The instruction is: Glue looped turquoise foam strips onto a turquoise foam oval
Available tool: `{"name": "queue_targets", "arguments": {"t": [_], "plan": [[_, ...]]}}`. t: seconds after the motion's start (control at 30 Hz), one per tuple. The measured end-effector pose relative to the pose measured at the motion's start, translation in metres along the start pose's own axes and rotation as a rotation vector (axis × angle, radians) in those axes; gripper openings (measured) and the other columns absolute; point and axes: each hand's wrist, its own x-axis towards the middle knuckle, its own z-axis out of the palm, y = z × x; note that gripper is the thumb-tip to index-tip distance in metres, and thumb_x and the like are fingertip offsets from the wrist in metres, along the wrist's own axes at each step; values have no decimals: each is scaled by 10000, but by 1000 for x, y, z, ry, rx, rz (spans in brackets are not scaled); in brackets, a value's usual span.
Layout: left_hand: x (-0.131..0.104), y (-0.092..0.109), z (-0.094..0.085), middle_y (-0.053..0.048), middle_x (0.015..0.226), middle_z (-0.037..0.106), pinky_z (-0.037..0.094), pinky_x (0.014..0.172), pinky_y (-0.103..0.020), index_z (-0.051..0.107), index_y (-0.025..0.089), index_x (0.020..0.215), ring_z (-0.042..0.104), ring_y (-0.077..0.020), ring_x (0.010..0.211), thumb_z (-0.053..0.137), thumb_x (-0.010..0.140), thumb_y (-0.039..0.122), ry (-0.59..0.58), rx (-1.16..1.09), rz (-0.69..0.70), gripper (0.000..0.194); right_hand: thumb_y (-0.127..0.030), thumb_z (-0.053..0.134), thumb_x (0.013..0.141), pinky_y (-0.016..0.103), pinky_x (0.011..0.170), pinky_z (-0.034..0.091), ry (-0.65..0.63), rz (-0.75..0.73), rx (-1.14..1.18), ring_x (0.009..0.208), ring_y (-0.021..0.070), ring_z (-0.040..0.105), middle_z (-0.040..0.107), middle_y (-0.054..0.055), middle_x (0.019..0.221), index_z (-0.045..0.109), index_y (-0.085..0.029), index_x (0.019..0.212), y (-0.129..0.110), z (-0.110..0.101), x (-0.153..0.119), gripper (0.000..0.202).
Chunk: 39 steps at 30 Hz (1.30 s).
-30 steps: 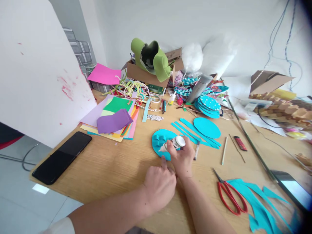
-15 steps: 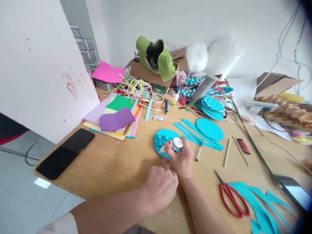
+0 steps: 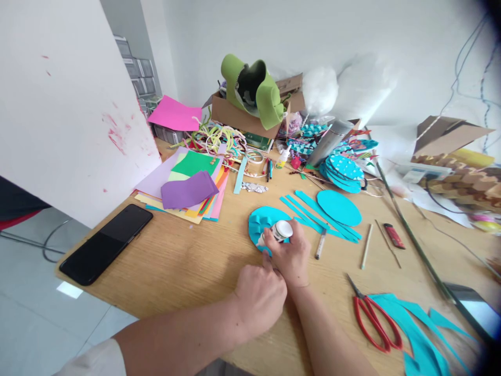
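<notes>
My right hand (image 3: 291, 256) is closed around a small white glue bottle (image 3: 282, 230), tilted with its nozzle down at a blue paper oval (image 3: 255, 219). Folded blue strips stand in raised loops on the oval's left side. Just in front of it, my left hand (image 3: 261, 293) is curled into a fist against my right wrist, one finger reaching the oval's near edge. Whatever the left fingers hold, if anything, is hidden. To the right lie loose blue paper strips (image 3: 303, 216), a plain blue oval (image 3: 338, 207) and a marker pen (image 3: 321, 244).
Red-handled scissors (image 3: 376, 318) lie beside blue paper scraps (image 3: 417, 326) at the front right. A black phone (image 3: 105, 244) rests near the left table edge. Coloured paper sheets (image 3: 190, 190), a metal flask (image 3: 331, 142) and a cardboard box (image 3: 238, 117) stand farther back.
The view has shifted very slightly. Both hands and the glue bottle keep nearly the same place over the blue oval.
</notes>
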Motion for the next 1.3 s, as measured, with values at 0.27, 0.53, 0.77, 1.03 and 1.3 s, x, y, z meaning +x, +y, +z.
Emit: {"name": "queue_targets", "arguments": {"t": [0.27,0.53,0.77,1.03,1.3], "plan": [[-1,0,-1,-146,824,678,502,499,-331,674,107,825,654,-245,653,493,784,79,-11,-5,-5,189,-442,629,752,245,499,353,14,0,5,516,118,419,455,-52,573,412,-234,679,0,1,-1,309],[-1,0,-1,-153,832,676,497,491,-321,674,111,818,654,-241,641,501,783,93,13,0,1,178,-425,636,745,249,515,356,23,11,14,533,123,423,466,-49,583,422,-233,691,0,1,0,293],[-2,0,0,-211,989,678,508,496,-317,669,104,818,671,-235,644,499,812,132,32,28,-15,172,-428,654,722,238,500,350,45,132,77,520,109,405,465,-59,570,451,-219,678,-1,-3,2,295],[-1,1,-2,-261,1221,602,523,483,-338,669,103,857,690,-242,625,429,917,278,49,89,-37,303,-491,605,788,209,455,364,252,542,582,502,89,440,485,-51,593,497,-191,718,14,-11,17,327],[0,2,-6,-241,1259,587,536,522,-339,666,111,869,698,-234,636,411,939,285,-2,109,-91,316,-442,671,713,173,435,403,442,710,972,475,60,468,417,-101,596,448,-211,749,26,-20,34,323]]}}
